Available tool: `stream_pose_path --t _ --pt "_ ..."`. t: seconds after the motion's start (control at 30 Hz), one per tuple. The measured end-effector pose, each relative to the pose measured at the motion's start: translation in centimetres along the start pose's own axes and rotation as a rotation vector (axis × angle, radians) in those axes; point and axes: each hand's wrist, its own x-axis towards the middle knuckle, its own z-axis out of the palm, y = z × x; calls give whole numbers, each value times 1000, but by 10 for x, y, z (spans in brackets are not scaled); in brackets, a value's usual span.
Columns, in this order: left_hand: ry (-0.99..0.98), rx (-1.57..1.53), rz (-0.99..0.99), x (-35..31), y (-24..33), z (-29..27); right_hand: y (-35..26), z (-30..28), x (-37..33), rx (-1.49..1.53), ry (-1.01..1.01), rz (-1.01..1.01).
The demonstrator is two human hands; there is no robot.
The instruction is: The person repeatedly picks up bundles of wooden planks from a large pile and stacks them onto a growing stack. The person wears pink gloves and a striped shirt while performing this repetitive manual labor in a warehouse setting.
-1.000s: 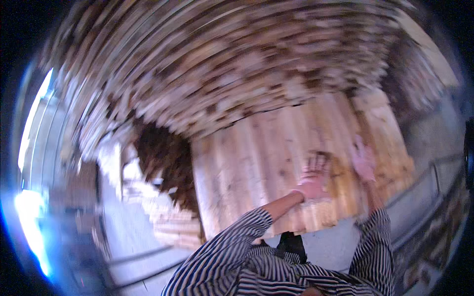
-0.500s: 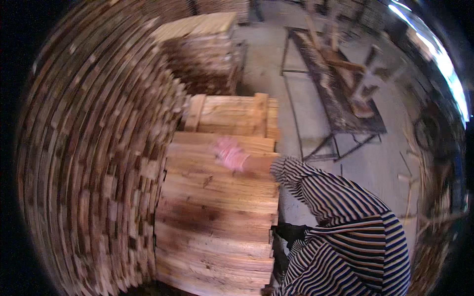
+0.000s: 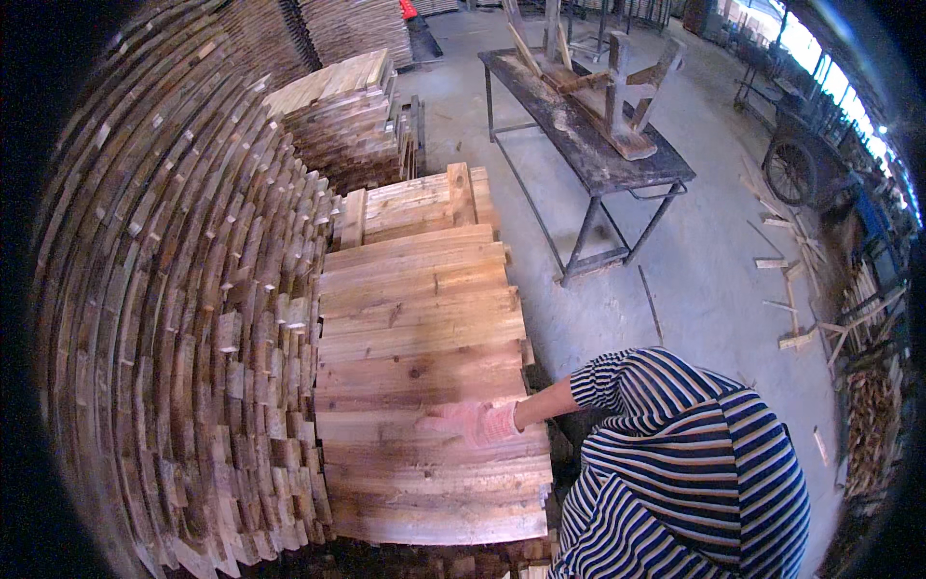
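My right hand (image 3: 473, 423), in a pink glove, reaches from a striped sleeve over a stack of wooden boards (image 3: 415, 333). Its fingers stretch leftward, apart and somewhat blurred, low over the near half of the top layer. No board is in its grasp; whether the palm presses on the wood, I cannot tell. The top boards lie side by side across the stack, with knots and darker patches in the grain. At the far end, two short battens, a left one (image 3: 353, 218) and a right one (image 3: 461, 196), rest across a lower layer. My left hand is out of sight.
A tall wall of stacked boards (image 3: 203, 318) rises close on the left. Farther off stands another board pile (image 3: 333, 82). To the right, a dark metal-legged table (image 3: 579, 125) carries a wooden frame (image 3: 622, 106). Scrap sticks (image 3: 796, 338) lie on the floor near a wheeled cart (image 3: 793, 172).
My right hand has moved nearer along the boards, from the far part of the top layer to its near half. The view has shifted and become sharper.
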Motion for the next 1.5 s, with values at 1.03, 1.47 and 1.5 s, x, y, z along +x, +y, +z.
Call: stream_pose_path --t 1.03,1.47,1.5 --pt "937 355 -710 -322 -18 -139 -404 124 8 -300 -261 -1273" --pt "1132 -2158 -608 -309 -107 -74 -495 210 55 -877 -302 -1009" --pt "1101 -2281 -511 -299 -105 -81 -487 207 57 -883 -290 -986"
